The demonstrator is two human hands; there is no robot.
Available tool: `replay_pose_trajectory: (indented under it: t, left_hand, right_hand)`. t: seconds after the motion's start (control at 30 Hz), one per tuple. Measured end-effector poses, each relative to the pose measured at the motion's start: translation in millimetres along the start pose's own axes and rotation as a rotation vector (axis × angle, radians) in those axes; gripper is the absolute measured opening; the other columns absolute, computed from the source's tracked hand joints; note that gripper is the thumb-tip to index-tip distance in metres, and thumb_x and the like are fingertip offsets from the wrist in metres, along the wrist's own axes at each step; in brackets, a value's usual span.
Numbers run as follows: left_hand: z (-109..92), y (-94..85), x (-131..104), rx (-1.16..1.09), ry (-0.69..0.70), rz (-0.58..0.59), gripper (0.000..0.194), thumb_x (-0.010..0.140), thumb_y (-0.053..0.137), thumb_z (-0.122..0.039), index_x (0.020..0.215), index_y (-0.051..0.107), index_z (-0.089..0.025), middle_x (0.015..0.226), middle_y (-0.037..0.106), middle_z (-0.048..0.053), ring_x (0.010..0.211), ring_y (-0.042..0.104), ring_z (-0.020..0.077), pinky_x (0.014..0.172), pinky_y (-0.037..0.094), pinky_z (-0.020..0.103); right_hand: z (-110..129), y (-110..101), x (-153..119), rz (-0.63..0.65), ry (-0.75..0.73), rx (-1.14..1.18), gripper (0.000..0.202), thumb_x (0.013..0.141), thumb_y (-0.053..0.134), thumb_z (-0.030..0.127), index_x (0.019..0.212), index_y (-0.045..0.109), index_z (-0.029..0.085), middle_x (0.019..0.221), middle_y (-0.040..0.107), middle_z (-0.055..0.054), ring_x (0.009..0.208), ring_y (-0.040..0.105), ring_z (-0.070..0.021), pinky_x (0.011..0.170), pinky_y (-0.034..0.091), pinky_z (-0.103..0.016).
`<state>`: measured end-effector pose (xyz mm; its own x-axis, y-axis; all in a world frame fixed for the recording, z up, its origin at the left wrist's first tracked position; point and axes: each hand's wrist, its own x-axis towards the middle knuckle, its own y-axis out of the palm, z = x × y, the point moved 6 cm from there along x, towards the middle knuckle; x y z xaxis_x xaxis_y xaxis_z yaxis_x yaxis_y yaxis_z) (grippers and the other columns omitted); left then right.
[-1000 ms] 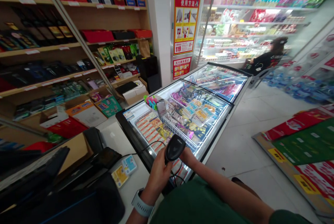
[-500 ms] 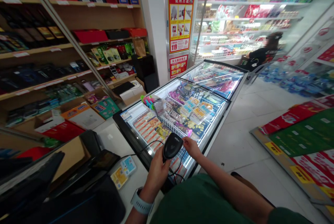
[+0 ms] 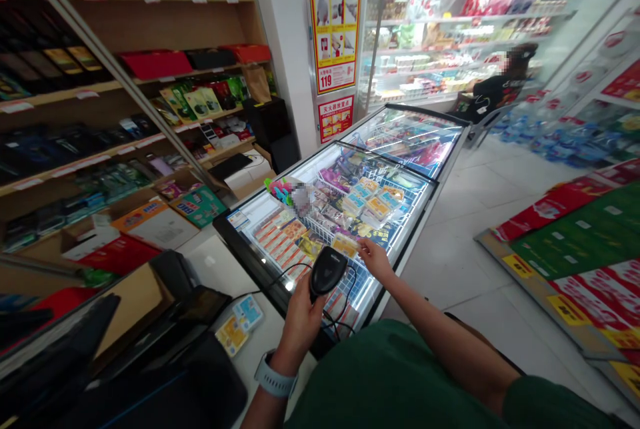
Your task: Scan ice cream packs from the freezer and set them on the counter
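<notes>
A black handheld scanner [image 3: 327,272] with a cable is gripped in my left hand [image 3: 303,319], above the near end of the glass-topped freezer [image 3: 431,197]. My right hand [image 3: 375,259] pinches the edge of a small yellow pack [image 3: 346,245], just beyond the scanner head. Under the glass lie more blue and yellow packs [image 3: 367,197], bags and a white wire basket. Two similar packs, one blue [image 3: 247,312] and one yellow [image 3: 231,335], rest on the white counter [image 3: 210,262] to the left.
Dark screens and equipment [image 3: 175,375] fill the near left. Shelves of goods [image 3: 150,75] stand behind them. A seated person [image 3: 505,85] is beyond the freezer, near a lit fridge. Stacked red and green boxes [image 3: 575,242] stand at the right.
The yellow pack now shows in my right hand, which has moved slightly up and right. The scanner in my left hand has shifted slightly left. The whole view has tilted a little downward.
</notes>
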<state>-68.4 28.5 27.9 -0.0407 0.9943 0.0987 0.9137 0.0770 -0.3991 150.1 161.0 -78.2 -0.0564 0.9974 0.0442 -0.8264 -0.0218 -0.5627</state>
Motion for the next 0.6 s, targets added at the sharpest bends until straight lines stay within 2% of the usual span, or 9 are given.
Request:
replay_pose_trajectory:
  t: [0.27,0.6]
  left_hand:
    - [3,0.5,4,0.015,0.019,-0.003,0.044,0.081,0.053,-0.02,0.125,0.049,-0.015,0.123,0.058,0.013,0.118,0.054,0.025,0.103,0.04,0.043]
    - [11,0.8,6,0.022,0.015,-0.052,0.05,0.08,0.055,-0.021,0.129,0.046,-0.015,0.128,0.057,0.014,0.122,0.052,0.0257,0.105,0.038,0.043]
  right_hand:
    - [32,-35,18,-0.13,-0.111,-0.044,0.024,0.085,0.053,0.03,0.102,0.065,0.02,0.094,0.072,-0.005,0.085,0.067,-0.0205,0.08,0.051,-0.034]
    - [73,-52,39,-0.215,-0.19,-0.065,0.025,0.085,0.052,0.031,0.104,0.065,0.021,0.097,0.071,-0.004,0.085,0.067,-0.0196,0.082,0.05,-0.034]
